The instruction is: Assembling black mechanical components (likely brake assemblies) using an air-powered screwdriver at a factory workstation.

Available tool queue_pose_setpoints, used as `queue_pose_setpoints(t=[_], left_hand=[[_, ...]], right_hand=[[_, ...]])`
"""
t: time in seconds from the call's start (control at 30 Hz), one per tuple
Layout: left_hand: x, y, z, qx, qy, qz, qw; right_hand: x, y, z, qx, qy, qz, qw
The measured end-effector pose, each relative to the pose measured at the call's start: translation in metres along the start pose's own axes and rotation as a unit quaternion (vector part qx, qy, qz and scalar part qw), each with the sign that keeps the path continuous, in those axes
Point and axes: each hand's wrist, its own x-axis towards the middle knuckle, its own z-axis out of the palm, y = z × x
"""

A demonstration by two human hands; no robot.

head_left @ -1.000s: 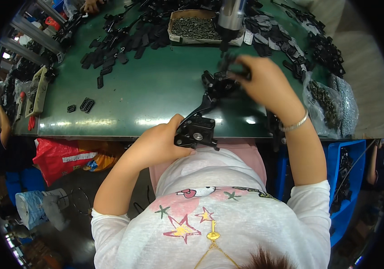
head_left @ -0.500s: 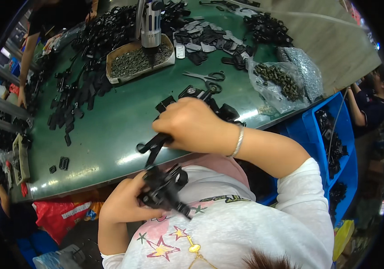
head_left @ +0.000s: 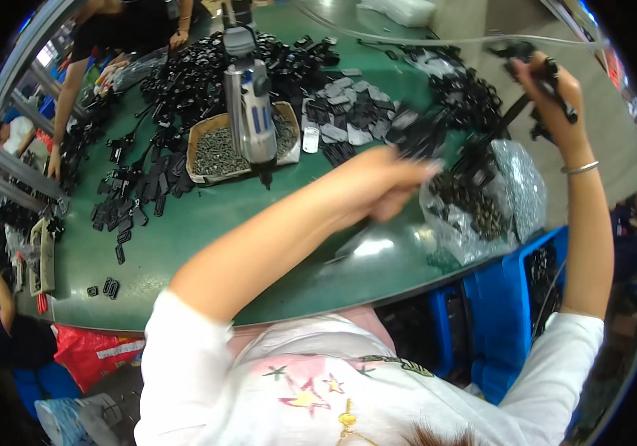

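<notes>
Gripping a black part [head_left: 538, 74], the right hand [head_left: 552, 85] rises beyond the plastic bag [head_left: 512, 193]; left hand [head_left: 378, 186] blurred, grip unclear.

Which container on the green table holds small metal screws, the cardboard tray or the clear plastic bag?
The cardboard tray beneath the hanging power screwdriver; the plastic bag holds black parts.

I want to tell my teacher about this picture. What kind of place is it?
Probably a factory assembly bench: a green worktable heaped with small black parts, a tray of screws under a hanging power screwdriver, and other people working nearby.
</notes>
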Motion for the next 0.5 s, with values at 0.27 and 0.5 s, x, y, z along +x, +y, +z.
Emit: queue_pose_setpoints(t=[0.27, 0.5], left_hand=[[0.098, -0.020, 0.017, 0.263, 0.094, 0.230, 0.932], [-0.142, -0.077, -0.031, 0.279, 0.074, 0.011, 0.957]], right_hand=[[-0.047, 0.176, 0.051, -0.326, -0.148, -0.007, 0.934], [-0.081, 0.147, 0.129, -0.346, -0.362, 0.054, 0.864]])
